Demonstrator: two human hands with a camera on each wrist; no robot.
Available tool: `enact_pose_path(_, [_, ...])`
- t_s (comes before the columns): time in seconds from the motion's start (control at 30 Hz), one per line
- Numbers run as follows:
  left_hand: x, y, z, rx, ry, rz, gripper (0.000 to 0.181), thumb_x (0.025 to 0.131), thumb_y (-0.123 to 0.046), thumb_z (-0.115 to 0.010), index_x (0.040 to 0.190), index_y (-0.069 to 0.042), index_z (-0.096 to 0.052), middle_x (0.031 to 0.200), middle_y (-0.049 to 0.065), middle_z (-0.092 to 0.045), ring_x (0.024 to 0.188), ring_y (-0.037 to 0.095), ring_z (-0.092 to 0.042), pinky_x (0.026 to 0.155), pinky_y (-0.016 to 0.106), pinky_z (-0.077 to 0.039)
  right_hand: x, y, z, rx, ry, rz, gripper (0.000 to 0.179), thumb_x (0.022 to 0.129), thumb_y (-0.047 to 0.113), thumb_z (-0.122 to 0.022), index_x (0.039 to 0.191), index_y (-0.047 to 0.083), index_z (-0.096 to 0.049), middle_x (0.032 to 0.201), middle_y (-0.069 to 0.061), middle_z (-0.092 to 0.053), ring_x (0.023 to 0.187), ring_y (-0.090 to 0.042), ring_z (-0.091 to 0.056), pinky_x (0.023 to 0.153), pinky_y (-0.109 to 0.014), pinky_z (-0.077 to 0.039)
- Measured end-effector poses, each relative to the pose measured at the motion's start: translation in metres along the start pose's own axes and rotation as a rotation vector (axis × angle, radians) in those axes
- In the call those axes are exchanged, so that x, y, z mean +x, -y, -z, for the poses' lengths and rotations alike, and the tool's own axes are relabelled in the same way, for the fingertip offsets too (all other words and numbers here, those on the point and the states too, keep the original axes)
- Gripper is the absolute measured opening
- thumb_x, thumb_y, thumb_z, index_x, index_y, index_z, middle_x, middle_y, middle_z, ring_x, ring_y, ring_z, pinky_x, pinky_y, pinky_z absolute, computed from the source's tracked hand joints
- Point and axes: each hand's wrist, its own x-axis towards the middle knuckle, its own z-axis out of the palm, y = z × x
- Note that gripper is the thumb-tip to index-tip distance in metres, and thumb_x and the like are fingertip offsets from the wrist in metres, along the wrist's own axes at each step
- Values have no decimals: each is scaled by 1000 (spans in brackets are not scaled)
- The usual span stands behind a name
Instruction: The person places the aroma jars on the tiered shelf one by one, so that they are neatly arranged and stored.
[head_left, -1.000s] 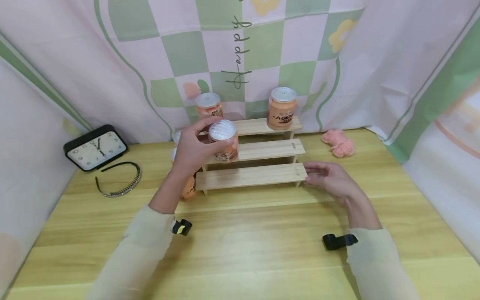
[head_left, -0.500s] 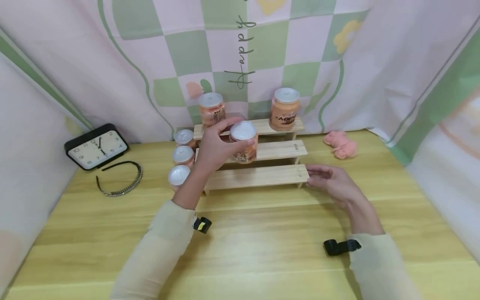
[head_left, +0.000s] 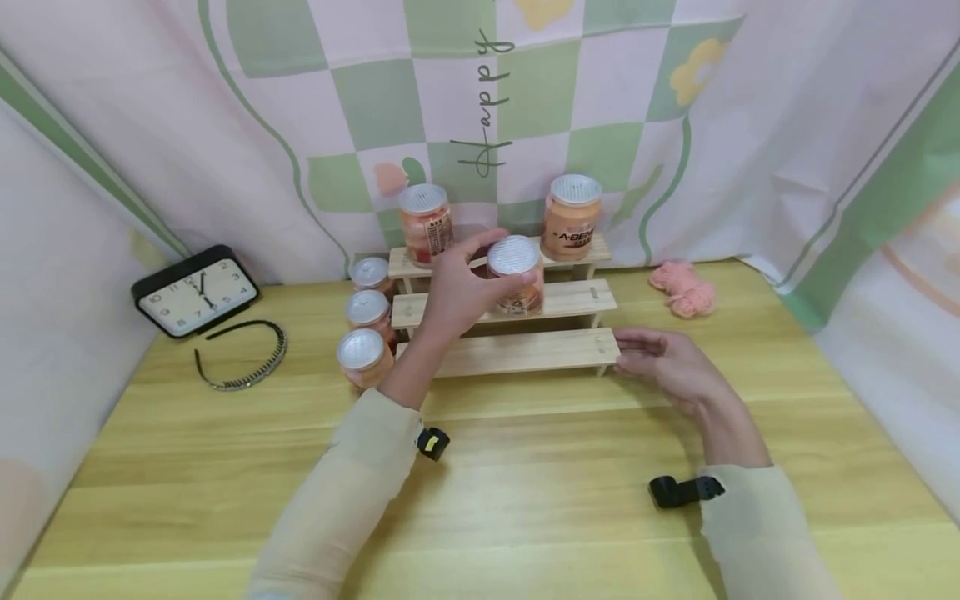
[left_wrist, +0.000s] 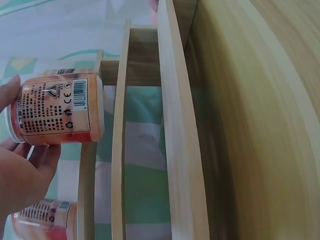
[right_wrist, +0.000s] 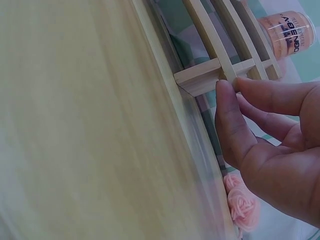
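My left hand (head_left: 467, 287) grips an orange-labelled jar (head_left: 516, 279) with a ridged silver lid, fingers and thumb around its side. The jar is upright and over the middle step of a three-step wooden display stand (head_left: 510, 353); in the left wrist view its barcode label (left_wrist: 80, 95) shows, and it looks apart from the boards. My right hand (head_left: 667, 367) pinches the right end of the stand's lowest board, thumb and fingertip at its corner in the right wrist view. On the top step stand two similar jars, one at the left (head_left: 426, 225) and one at the right (head_left: 572, 218).
Three more jars (head_left: 365, 354) stand in a row on the table at the stand's left side. A black clock (head_left: 197, 292) and a headband (head_left: 243, 358) lie farther left. Pink yarn (head_left: 682, 289) sits right of the stand. A patterned curtain (head_left: 375, 100) hangs behind.
My left hand has carried the jar rightward along the stand, from the left part to right of the middle. The three side jars have come into view. My right hand stays at the board's end.
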Motion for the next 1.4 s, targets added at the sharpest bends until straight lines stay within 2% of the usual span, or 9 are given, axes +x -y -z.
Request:
enact_pose_path(0.37, [7, -2, -18, 3, 1, -39, 61, 78, -23, -91, 131, -4, -67, 126, 7, -67, 106, 18, -65, 84, 28, -57, 1, 1, 0, 6, 16, -10, 60, 99, -6, -56, 151, -14, -28, 148, -34, -37, 105, -10, -63, 98, -28, -52])
enact_pose_path(0.63, [12, -2, -31, 37, 39, 9, 65, 78, -27, -91, 133, -5, -65, 126, 3, -65, 109, 16, -63, 84, 22, -56, 0, 2, 0, -9, 5, -24, 61, 98, -7, -57, 151, -14, -29, 147, -33, -37, 104, -10, -64, 97, -28, -52])
enact_pose_path(1.07, [21, -4, -51, 65, 43, -1, 66, 75, -29, -92, 131, -6, -66, 125, 2, -66, 108, 15, -64, 82, 18, -54, 3, 3, 1, -12, 17, -27, 62, 98, -6, -57, 152, -13, -28, 148, -33, -37, 106, -11, -63, 99, -29, -51])
enact_pose_path(1.3, [22, -4, -59, 112, 31, -2, 62, 75, -30, -92, 128, -7, -68, 120, 2, -66, 102, 12, -65, 79, 18, -54, 3, 2, 2, -19, 11, -31, 61, 98, -6, -57, 151, -13, -28, 149, -33, -37, 105, -10, -64, 98, -28, -51])
enact_pose_path(1.4, [22, -3, -61, 142, 26, -26, 61, 75, -30, -93, 126, -7, -69, 118, 3, -68, 100, 10, -64, 79, 18, -53, 4, 2, 1, -22, 11, -33, 61, 98, -6, -57, 152, -13, -28, 149, -32, -36, 105, -10, -63, 98, -28, -51])
